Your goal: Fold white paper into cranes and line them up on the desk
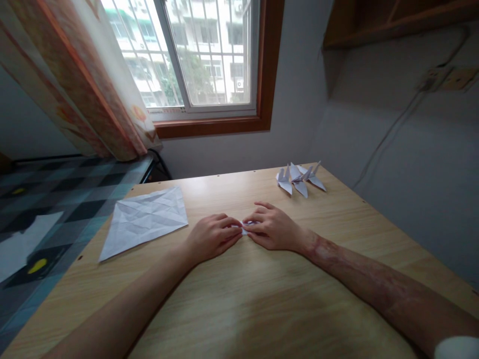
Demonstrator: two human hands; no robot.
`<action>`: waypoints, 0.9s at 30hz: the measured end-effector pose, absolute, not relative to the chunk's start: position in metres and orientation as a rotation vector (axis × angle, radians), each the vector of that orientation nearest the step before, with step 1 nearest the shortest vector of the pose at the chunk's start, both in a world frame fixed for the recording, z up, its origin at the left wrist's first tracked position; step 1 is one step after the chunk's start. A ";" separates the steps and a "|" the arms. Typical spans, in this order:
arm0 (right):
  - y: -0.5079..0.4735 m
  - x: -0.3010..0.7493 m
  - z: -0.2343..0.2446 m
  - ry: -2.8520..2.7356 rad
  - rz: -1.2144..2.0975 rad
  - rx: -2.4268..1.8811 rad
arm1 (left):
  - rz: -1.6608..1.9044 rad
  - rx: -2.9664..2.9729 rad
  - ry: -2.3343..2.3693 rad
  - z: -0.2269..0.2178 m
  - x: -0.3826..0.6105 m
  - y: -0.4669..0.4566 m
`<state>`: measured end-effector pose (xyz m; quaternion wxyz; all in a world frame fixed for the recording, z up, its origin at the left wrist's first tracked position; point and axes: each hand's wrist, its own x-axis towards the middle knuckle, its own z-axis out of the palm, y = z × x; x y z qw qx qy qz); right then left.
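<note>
Fingers of the bare left hand [214,236] and bare right hand [276,228] meet almost tip to tip, both closed on a small folded white paper piece [244,232]. Piece sits right between the fingertips, mostly covered by them; its exact shape can't be told. Right index finger sticks up slightly, clear of the paper. Hands are low over a pale wood-grain rectangular table [232,304].

Left of the fingers, well apart: flat white square paper sheet [153,219], crossed with crease lines, lying near the table's left edge. Beyond the fingers and to the right, near the far corner: three white folded-paper birds [298,180], bunched close together, points up.

Farther left of the fingers, past the table edge: dark checked fabric bed cover [75,182] with white loose paper [41,234] on it. Straight beyond the fingers: brown-framed glass window [213,60], barred.
</note>
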<state>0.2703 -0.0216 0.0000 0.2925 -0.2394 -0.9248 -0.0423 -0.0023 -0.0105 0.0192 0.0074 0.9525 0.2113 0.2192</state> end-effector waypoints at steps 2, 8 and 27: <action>-0.022 0.270 0.000 -2.469 -0.122 -0.628 | 0.680 2.945 0.657 0.021 -0.002 -0.010; -0.023 0.270 -0.004 -2.456 -0.067 -0.657 | 0.693 2.798 0.691 0.023 0.000 -0.007; -0.021 0.267 -0.003 -2.382 -0.011 -0.682 | 0.684 2.919 0.701 0.018 0.000 -0.011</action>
